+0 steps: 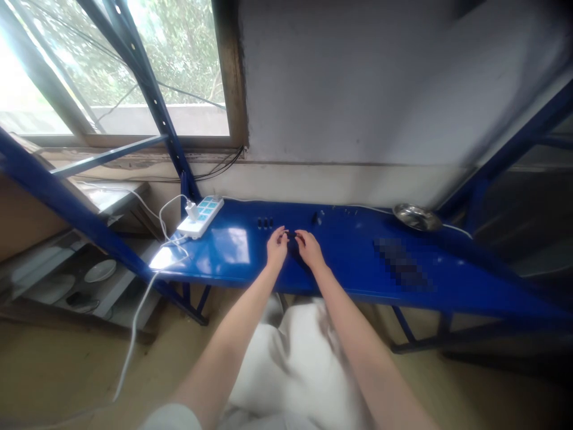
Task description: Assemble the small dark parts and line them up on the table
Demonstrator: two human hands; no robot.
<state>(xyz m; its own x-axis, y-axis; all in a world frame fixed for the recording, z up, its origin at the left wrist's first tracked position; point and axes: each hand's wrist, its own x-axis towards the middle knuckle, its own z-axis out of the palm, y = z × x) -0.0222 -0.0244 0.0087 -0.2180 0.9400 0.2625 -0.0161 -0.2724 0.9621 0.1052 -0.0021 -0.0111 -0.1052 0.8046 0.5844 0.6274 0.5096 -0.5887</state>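
Over the blue table (340, 269), my left hand (276, 245) and my right hand (310, 246) face each other with a small gap between them. The fingers of each are bent into a pinch. A tiny dark piece (292, 235) shows between the fingertips, too small to name; which hand bears it I cannot tell. Just beyond my left hand, several small black pieces (265, 223) stand in a short row. Past my right hand lie another small dark piece (314, 218) and a few clear bits (321, 217).
A white power strip (201, 217) with a plugged-in charger (191, 210) rests at the table's left end, its cable hanging off the edge. Toward the right are a shiny metal dish (416, 217) and a blurred-out dark object (403, 264). Blue frame posts (156, 107) rise at both sides.
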